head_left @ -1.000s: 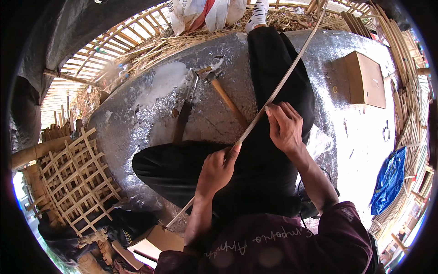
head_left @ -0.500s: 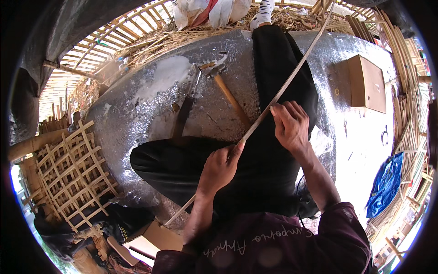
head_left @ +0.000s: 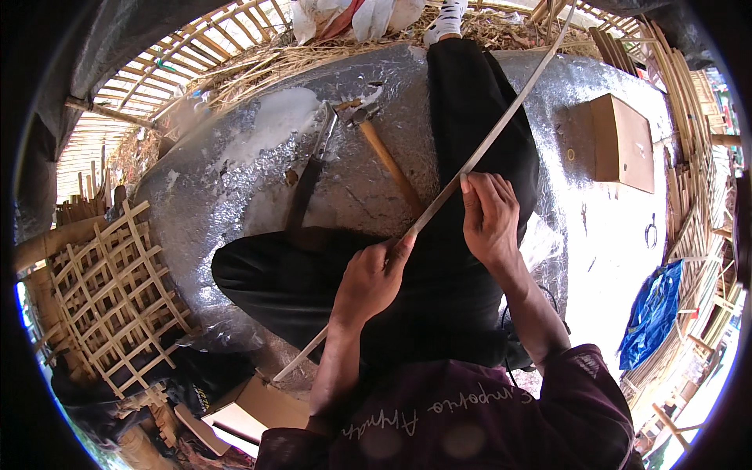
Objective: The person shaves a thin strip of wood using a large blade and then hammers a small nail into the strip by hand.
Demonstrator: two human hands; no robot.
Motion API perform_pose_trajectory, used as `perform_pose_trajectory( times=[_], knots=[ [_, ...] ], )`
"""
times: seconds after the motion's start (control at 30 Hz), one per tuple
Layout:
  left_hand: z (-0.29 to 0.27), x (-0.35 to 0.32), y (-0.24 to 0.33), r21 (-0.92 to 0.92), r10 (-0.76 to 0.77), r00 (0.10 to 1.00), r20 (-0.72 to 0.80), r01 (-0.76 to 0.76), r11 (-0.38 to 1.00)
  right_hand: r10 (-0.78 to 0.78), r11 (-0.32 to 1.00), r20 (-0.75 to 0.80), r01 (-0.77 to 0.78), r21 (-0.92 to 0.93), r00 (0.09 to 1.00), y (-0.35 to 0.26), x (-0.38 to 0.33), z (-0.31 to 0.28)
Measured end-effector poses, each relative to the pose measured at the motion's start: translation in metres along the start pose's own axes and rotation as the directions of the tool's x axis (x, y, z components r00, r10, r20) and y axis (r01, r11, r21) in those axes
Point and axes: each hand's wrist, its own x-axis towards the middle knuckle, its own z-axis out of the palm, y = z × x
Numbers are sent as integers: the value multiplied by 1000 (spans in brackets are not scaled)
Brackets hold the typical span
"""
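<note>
A long, thin bamboo strip (head_left: 509, 115) crosses diagonally over my lap, from the upper right down past my left forearm. My left hand (head_left: 368, 283) is closed round its lower middle, the thumb lying along the strip. Farther up, my right hand (head_left: 490, 215) has its thumb and fingertips pinched at the strip's edge. A hammer (head_left: 389, 163) with a wooden handle lies just beyond my bent leg. Left of it is a large knife (head_left: 305, 192) with a dark handle and a shiny blade.
A silvery sheet (head_left: 211, 180) covers the ground. An open-weave bamboo panel (head_left: 113, 294) leans at the left. Cardboard boxes stand at the right (head_left: 623, 145) and lower left (head_left: 270, 403). A blue plastic sheet (head_left: 652, 317) lies right, by bamboo slats (head_left: 680, 133).
The whole view has shifted slightly, so most things sit a little farther left. Both hands keep nearly the same places on the bamboo strip.
</note>
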Motion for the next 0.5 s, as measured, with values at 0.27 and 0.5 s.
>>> perform_pose_trajectory(
  times=[0.27,0.5],
  knots=[
    [14,0,-22,86,114,986,-122,-104,991,-13,1000,47,12,16,999,9,5,-4],
    [10,-4,-24,-70,-8,999,-36,6,998,-138,982,83,148,-117,987,8,5,-5]
  ],
)
